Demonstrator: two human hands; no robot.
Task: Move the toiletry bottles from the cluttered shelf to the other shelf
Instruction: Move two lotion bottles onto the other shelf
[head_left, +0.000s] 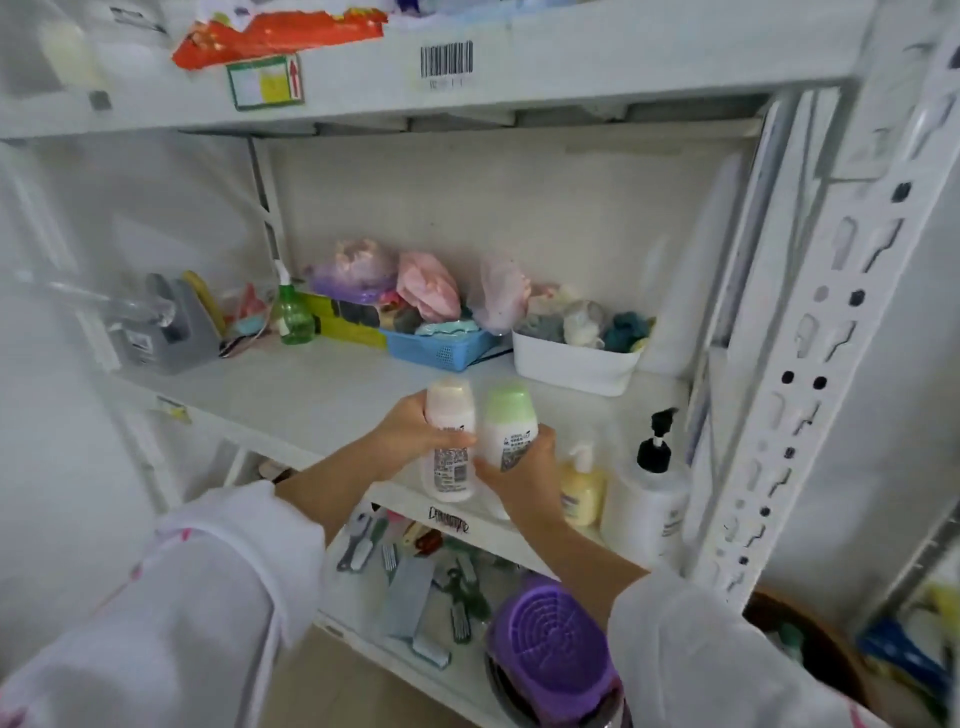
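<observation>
My left hand (410, 434) closes its grip on the pink-capped bottle (451, 441); my right hand (524, 475) closes on the green-capped bottle (508, 431), both above the middle shelf (322, 395) near edge. I should keep both upright and set them down left of the pump bottles (644, 499).

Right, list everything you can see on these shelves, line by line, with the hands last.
pink-capped bottle: 1, white, held over middle shelf front
green-capped bottle: 1, white, held beside it
yellow pump bottle: 1, middle shelf front right
black-pump bottle: 1, white, right of the yellow one
green spray bottle: 1, shelf back left
blue basket: 1, shelf back, filled with bags
white tub: 1, right of blue basket
grey device: 1, far left
purple lid: 1, lower shelf
combs and brushes: several, lower shelf
orange packet: 1, top shelf
hands: left hand and right hand, each gripping a bottle
</observation>
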